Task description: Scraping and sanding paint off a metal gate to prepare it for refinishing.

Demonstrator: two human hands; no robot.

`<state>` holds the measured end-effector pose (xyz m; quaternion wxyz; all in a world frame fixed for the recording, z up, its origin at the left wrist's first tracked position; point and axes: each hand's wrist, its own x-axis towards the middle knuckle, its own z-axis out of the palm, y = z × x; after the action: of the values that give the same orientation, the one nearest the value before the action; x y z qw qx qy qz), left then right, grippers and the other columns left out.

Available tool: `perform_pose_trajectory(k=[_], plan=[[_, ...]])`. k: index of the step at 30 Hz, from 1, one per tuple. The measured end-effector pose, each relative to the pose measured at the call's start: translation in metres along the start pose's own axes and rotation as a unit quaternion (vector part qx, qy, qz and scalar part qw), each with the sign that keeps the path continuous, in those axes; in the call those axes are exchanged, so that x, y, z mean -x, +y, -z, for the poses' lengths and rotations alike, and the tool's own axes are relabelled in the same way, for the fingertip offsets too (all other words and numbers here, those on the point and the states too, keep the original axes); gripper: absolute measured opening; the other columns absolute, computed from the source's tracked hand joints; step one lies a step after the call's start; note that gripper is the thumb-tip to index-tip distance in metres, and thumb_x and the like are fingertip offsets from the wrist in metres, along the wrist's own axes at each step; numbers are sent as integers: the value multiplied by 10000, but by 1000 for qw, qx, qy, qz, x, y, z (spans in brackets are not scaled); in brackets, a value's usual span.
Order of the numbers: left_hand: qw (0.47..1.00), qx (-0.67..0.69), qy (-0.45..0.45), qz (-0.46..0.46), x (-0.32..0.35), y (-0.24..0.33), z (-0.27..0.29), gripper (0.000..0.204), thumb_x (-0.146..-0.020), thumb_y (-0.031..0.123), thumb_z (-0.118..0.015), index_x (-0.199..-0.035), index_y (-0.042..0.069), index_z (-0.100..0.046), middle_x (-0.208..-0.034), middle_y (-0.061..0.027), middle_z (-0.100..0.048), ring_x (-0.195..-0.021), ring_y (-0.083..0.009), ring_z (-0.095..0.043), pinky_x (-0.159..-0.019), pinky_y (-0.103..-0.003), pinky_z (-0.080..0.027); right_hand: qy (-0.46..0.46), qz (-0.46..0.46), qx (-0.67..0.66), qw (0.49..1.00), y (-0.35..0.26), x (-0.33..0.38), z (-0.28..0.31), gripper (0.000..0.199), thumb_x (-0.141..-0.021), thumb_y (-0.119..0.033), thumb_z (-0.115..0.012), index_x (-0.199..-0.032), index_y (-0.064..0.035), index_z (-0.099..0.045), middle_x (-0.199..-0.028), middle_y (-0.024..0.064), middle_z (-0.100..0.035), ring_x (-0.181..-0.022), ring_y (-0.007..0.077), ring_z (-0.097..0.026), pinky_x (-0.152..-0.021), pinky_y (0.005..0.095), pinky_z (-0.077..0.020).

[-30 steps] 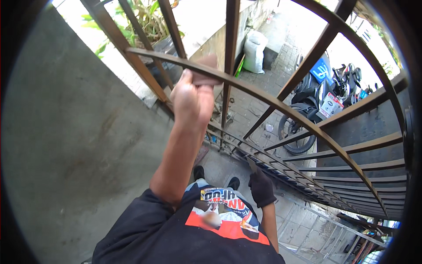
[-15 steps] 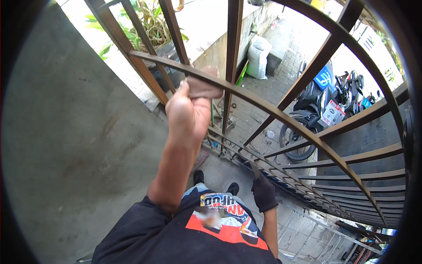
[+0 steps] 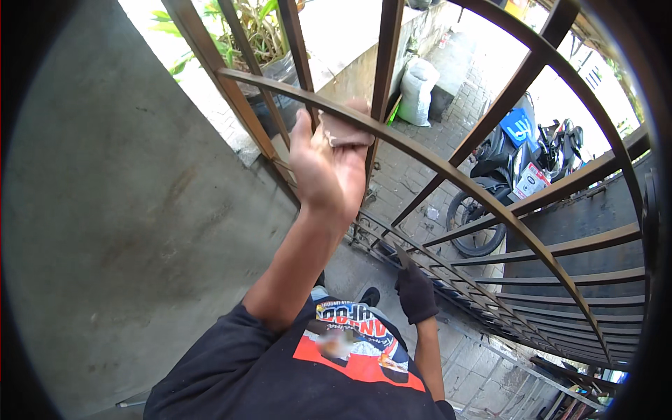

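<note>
My bare left hand is raised at the brown metal gate, its palm turned toward me. Its fingers curl around a flat pinkish-brown piece, whose exact kind I cannot make out; it sits against or just behind the curved crossbar, which partly covers it. Lower down, my right hand wears a dark glove and is closed. From its fingers a thin grey blade, like a scraper's, points up toward the gate's lower rails. The glove hides its handle.
A grey wall rises close on my left. Beyond the bars are a white sack, a potted plant and a parked motorcycle. At lower right a metal ladder-like frame lies on the floor.
My left hand has shifted right along the crossbar with the pinkish-brown piece, and its palm shows more now. My right hand has moved slightly up and left, still holding the blade.
</note>
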<state>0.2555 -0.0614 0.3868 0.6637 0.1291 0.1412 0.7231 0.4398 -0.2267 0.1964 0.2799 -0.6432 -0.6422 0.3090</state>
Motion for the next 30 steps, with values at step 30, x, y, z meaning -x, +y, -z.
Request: perform_pose_trajectory(k=[30], plan=[[988, 81, -61, 119, -19, 25, 9, 856, -932, 530, -367, -1336, -210, -221, -1341, -330, -381, -1287, -364, -383, -1110, -439, -301, 15, -80, -13, 997, -1, 34, -9, 343, -867, -113, -556, -1208, -74, -566, -762, 171, -649, -618, 296, -647, -615, 411, -507]])
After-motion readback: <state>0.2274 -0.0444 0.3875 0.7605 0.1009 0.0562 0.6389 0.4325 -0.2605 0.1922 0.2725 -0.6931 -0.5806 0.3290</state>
